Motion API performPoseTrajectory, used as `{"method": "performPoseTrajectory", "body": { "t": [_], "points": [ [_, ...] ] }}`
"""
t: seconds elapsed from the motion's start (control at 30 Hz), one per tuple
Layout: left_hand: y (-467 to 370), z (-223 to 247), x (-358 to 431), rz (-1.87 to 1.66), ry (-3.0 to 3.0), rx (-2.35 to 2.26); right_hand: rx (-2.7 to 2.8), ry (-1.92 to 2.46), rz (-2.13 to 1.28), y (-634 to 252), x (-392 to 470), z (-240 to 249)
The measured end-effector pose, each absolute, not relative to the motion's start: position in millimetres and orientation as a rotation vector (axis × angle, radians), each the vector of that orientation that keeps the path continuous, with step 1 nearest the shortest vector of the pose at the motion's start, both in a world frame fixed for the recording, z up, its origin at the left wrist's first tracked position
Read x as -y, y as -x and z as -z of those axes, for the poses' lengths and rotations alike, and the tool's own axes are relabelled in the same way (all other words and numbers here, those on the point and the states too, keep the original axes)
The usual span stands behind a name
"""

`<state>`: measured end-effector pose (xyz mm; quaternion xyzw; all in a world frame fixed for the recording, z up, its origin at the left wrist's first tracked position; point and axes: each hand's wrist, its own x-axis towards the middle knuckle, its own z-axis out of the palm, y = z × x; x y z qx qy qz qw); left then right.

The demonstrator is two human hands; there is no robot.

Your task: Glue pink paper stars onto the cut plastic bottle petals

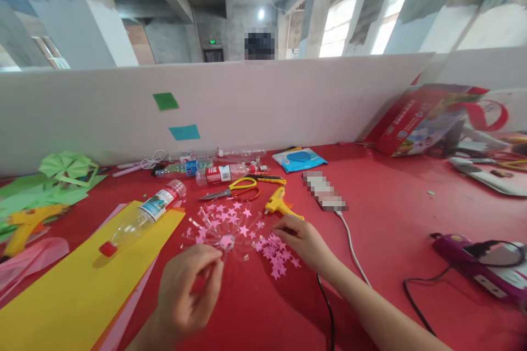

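On the red table lies a clear plastic piece [218, 233], cut into strips that fan out like a flower, with pink stars on it. My left hand [189, 282] is closed in a pinch at its near edge, the thumb and forefinger meeting on the plastic. A heap of small pink stars [275, 255] sits just right of the piece. My right hand [302, 238] hovers at the heap's upper right, fingers bent and drawn together; whatever is between the fingertips is too small to tell. Beyond it rests a yellow glue gun [282, 203].
Yellow-handled scissors [233, 189] and plastic bottles [224, 174] lie farther back. Another bottle [150, 214] rests on yellow paper [78, 279] at left. A blue packet [300, 160], a phone [323, 191] with its cable, and a purple power strip [473, 263] are rightward. A white partition [247, 104] stands behind.
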<state>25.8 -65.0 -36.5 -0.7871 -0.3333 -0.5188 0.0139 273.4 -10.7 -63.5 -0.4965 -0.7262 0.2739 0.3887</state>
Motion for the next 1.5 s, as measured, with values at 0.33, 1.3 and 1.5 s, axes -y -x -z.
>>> {"method": "performPoseTrajectory", "body": {
  "t": [0.33, 1.3, 1.5],
  "points": [
    [-82, 43, 87, 1.308, 2.95, 1.579, 1.67, 0.862, -1.38, -256, 55, 34],
    [-78, 43, 86, 1.396, 2.747, 1.024, 1.942, 1.834, -0.359, -294, -43, 77],
    [-80, 33, 94, 1.481, 2.85, 1.222, 1.716, 1.639, -0.555, -305, -36, 71]
  ]
}}
